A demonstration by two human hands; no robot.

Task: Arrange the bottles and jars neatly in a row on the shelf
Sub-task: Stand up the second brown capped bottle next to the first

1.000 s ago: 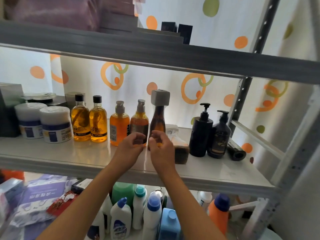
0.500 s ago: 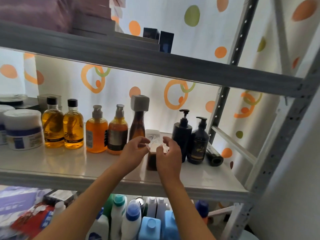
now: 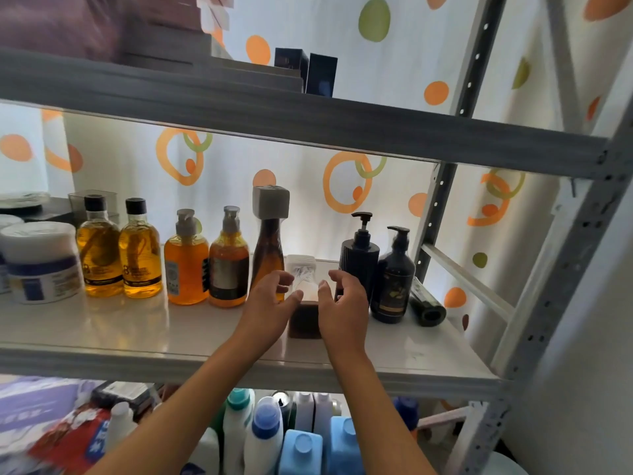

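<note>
On the white shelf a row runs left to right: a white jar, two golden bottles with black caps, two amber pump bottles, a tall brown bottle with a grey square cap. Right of it a small dark brown jar with a pale top stands forward of the row, with a clear white box behind it. My left hand and right hand flank that jar, fingers spread and loosely curved, thumbs near its top. Two black pump bottles stand to the right.
A black roll lies on its side at the shelf's right end by the metal upright. The shelf above hangs low over the bottles. Several detergent bottles fill the level below.
My hands have left the tall brown bottle and moved right to either side of the small brown jar. The view has shifted right and closer.
</note>
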